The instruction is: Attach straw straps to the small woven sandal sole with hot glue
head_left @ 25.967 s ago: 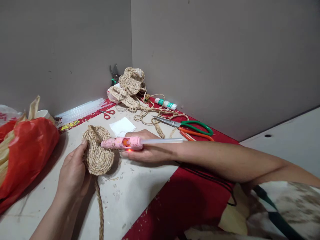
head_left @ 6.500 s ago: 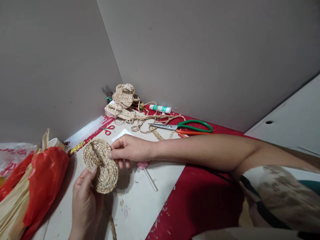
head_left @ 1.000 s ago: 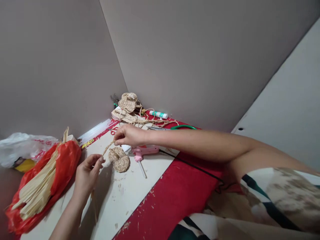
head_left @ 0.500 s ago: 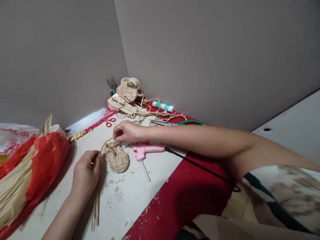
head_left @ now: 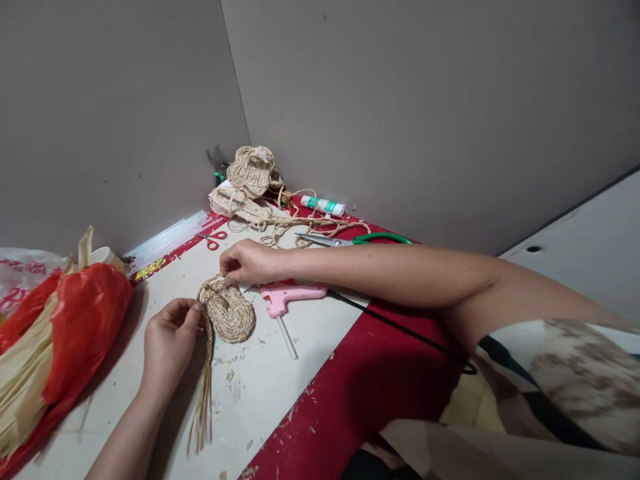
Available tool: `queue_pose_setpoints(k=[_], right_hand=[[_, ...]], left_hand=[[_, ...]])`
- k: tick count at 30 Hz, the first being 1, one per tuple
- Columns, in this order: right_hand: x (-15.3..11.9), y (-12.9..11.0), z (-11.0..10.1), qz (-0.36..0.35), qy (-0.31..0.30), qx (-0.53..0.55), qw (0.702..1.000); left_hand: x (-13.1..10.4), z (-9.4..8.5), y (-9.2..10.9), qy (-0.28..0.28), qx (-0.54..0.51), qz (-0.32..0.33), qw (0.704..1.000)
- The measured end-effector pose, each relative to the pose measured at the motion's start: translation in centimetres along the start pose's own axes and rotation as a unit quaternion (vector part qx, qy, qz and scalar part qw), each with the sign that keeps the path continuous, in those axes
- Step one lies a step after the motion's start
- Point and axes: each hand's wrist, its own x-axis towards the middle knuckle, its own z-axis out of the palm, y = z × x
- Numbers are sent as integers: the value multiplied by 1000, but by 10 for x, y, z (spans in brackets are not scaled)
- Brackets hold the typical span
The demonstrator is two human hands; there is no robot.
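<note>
A coiled oval of braided straw cord (head_left: 234, 319) lies on the white board. My left hand (head_left: 171, 333) pinches the cord at the oval's left edge. From there the cord's tail (head_left: 206, 380) hangs down and frays into loose strands. My right hand (head_left: 251, 261) is closed on the cord at the upper edge of the oval, its fingertips pressed together. Just right of the oval lies a pink glue gun (head_left: 293, 293) with a clear glue stick in it and a black cable. My right forearm passes above the gun.
Behind my hands are red-handled scissors (head_left: 213, 240), green-handled scissors (head_left: 383, 237), a bundle of straw cord (head_left: 251, 172) and a white-green roll (head_left: 323, 205). Clear glue sticks (head_left: 170, 239) lie along the left wall. A red bag of straw (head_left: 93, 307) sits at left.
The loose cord at the oval's upper left now lies closer against its edge. My left fingers have moved slightly along it, and the tail has swung a little right.
</note>
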Motion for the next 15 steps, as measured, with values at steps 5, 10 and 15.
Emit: queue_pose_setpoints(k=[5, 10, 15], right_hand=[[1, 4, 4, -1, -11, -23, 1000], [1, 4, 3, -4, -32, -47, 998], [3, 3, 1, -9, -41, -63, 997]], left_hand=[[1, 2, -3, 3, -80, -49, 996], [-1, 3, -9, 7, -120, -67, 990], [0, 3, -10, 3, -117, -76, 990]])
